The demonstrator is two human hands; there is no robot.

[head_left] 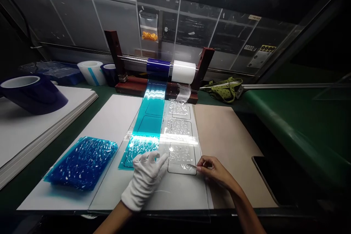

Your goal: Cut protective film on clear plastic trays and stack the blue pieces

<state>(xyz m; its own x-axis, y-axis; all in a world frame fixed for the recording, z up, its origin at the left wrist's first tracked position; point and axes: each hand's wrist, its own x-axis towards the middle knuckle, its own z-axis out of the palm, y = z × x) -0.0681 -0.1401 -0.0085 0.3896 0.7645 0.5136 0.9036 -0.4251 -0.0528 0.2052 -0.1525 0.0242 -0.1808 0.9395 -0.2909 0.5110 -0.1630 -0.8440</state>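
Note:
My left hand (146, 172), in a white glove, lies with fingers apart at the lower end of a strip of blue protective film (150, 124). Bare and closed in a pinch, my right hand (212, 170) grips a slim, pointed metal tool (192, 166); whether it is a blade or tweezers I cannot make out. Its tip is over the lowest outlined frame on the clear sheet (181, 190), where wrinkled clear film (179, 151) lies. The blue strip runs up to a dark blue film roll (158, 67). Beside that is a white roll (183, 72) on the same bar.
A reddish wooden stand (131, 86) holds the rolls. A stack of blue film pieces (82, 162) lies at left, near thick white sheets (79, 111) bearing another blue roll (35, 95). Brown board (222, 128), a phone (270, 181) and a green pouch (225, 89) are at right.

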